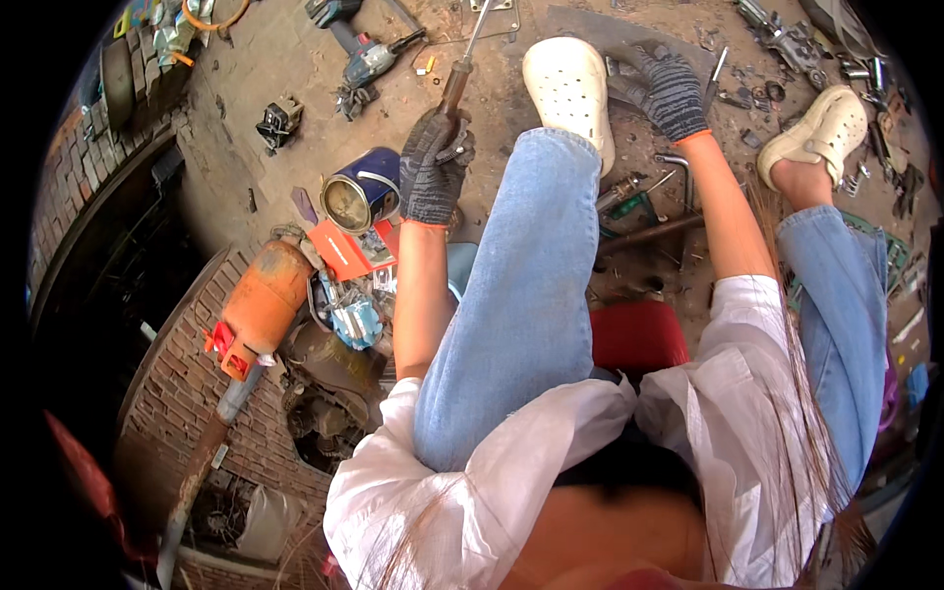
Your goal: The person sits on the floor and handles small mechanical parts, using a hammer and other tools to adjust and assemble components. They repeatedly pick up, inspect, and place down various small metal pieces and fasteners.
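Note:
My left hand [436, 165], in a dark grey knit glove with an orange cuff, is closed around the brown handle of a screwdriver [455, 87]. Its metal shaft points away, toward the top edge. Beyond my cream clog [567, 88], my right hand [675, 96] wears a matching glove. Its fingers reach left, spread somewhat apart, over a dark flat sheet [580, 22] on the ground; whether they touch it I cannot tell. Just left of my left hand stands a dark blue paint can [369, 182], tilted in view, beside a red printed packet [339, 248].
A cordless power tool [372, 61] lies at the upper left, with a black part [280, 120] nearer. An orange cylinder on a pole [265, 290] stands at left. Hex keys [678, 162], a red seat [639, 334] and metal parts [787, 44] surround my legs.

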`<move>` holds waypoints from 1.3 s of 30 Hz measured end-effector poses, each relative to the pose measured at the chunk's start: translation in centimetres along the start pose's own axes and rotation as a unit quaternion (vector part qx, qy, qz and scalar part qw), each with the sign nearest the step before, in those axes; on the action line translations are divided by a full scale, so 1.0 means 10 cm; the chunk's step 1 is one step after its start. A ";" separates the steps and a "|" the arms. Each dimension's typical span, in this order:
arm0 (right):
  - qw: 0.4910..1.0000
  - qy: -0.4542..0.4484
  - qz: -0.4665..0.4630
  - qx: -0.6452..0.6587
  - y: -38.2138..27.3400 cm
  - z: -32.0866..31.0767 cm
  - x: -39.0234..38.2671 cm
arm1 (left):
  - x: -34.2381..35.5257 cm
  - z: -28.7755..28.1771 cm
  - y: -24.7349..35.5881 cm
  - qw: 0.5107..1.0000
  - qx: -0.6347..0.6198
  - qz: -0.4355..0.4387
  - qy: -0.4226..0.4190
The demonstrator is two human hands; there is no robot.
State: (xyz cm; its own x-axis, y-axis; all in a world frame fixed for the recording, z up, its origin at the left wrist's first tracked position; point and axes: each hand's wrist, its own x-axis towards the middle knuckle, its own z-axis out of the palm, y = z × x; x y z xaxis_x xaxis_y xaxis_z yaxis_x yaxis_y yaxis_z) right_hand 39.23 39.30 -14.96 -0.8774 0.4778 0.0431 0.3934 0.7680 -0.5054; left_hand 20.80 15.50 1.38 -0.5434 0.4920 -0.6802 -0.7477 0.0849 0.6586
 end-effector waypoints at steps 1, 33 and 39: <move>1.000 0.003 -0.009 -0.006 -0.03 -0.02 0.02 | -0.03 0.06 -0.01 1.000 0.026 0.006 -0.009; 0.999 -0.002 0.005 0.032 -0.11 -0.19 0.05 | -0.37 0.43 0.22 0.773 0.501 0.360 0.148; 1.000 0.002 -0.012 0.015 -0.07 -0.10 -0.01 | -0.25 0.89 0.11 0.831 0.472 0.285 0.075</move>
State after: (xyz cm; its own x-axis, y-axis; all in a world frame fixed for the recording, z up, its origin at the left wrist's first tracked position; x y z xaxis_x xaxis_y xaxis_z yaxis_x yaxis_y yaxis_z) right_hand 39.27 39.16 -13.69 -0.8852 0.4614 0.0590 0.3639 0.7659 -0.5301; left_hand 24.75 22.09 6.66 -0.8013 0.5776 -0.1559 0.2427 0.5520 0.7978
